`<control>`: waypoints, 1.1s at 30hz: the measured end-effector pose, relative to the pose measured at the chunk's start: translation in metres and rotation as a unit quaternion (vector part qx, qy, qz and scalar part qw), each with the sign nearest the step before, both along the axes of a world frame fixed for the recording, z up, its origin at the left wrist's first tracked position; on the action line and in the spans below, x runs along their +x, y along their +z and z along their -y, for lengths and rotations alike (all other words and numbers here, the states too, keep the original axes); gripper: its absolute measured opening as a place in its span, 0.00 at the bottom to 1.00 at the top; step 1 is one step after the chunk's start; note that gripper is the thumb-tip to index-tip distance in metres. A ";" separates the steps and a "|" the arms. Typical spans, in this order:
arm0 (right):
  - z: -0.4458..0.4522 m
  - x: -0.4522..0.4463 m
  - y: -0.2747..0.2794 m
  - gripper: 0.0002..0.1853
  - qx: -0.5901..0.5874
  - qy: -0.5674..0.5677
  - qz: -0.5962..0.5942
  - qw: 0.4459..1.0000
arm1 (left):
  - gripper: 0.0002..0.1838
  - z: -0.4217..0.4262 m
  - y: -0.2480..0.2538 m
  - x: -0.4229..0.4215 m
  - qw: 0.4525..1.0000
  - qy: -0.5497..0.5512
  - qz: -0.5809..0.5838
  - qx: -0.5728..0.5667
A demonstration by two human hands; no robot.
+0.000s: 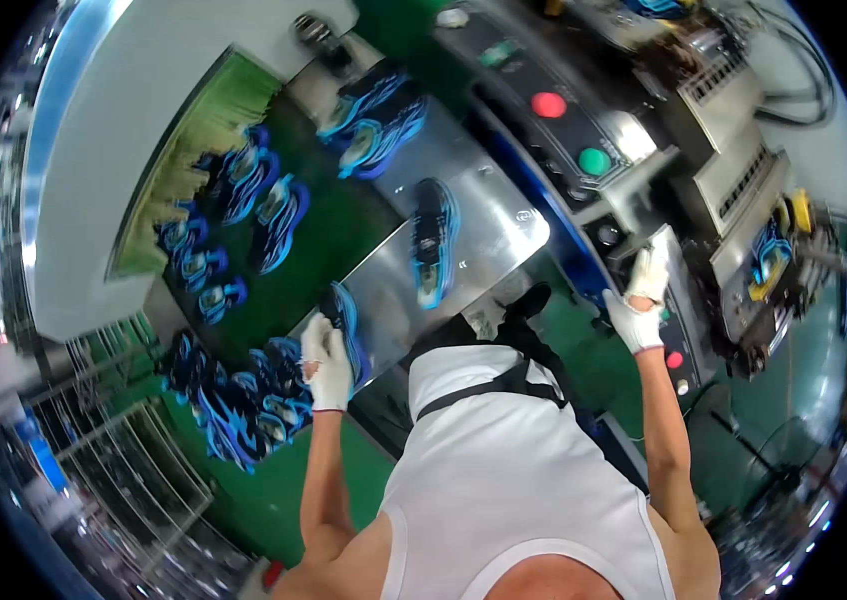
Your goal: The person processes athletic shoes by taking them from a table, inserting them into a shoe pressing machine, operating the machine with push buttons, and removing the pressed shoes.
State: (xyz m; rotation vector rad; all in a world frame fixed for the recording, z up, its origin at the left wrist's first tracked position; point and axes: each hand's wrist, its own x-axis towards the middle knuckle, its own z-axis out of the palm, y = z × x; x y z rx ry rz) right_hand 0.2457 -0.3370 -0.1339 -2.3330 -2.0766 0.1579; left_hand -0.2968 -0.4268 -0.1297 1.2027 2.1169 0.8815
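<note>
My left hand, in a white glove with bare fingertips showing, is closed on a black and blue shoe at the left end of the metal table. Another black and blue shoe lies on that table, to the right of the held one. My right hand, gloved the same way, reaches to the side of the machine panel. Its thumb stands away from the fingers, and I see nothing held in it. Whether those fingers touch the panel is blurred.
More blue shoes rest at the table's far end. Several shoes sit by a lit opening in the white machine, others pile up at lower left. A control panel has a red button and a green button. A wire rack stands left.
</note>
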 end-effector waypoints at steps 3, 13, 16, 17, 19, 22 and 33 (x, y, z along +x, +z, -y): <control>-0.004 -0.068 0.028 0.54 0.000 0.038 -0.160 0.986 | 0.17 0.038 0.000 -0.015 0.999 0.025 -0.045 -0.010; -0.062 -0.359 -0.051 0.52 -0.253 -0.212 -0.397 0.857 | 0.42 0.044 -0.073 -0.033 0.978 0.139 0.002 -0.153; -0.079 -0.372 -0.078 0.48 -0.212 -0.201 -0.309 0.905 | 0.34 0.023 -0.063 -0.052 0.979 0.133 -0.037 -0.148; -0.077 -0.368 -0.088 0.49 -0.188 -0.210 -0.361 0.889 | 0.33 0.018 -0.067 -0.059 0.974 0.153 0.021 -0.163; -0.071 -0.355 -0.105 0.45 -0.139 -0.206 -0.353 0.902 | 0.33 -0.010 -0.051 -0.072 0.967 0.160 0.074 -0.184; -0.074 -0.321 -0.072 0.30 -0.225 -0.335 -0.510 0.760 | 0.33 -0.054 -0.025 -0.065 0.981 0.080 0.076 -0.159; 0.151 -0.223 0.082 0.28 0.104 -0.537 -0.715 0.437 | 0.30 -0.130 0.061 0.159 0.874 -0.470 0.101 -0.073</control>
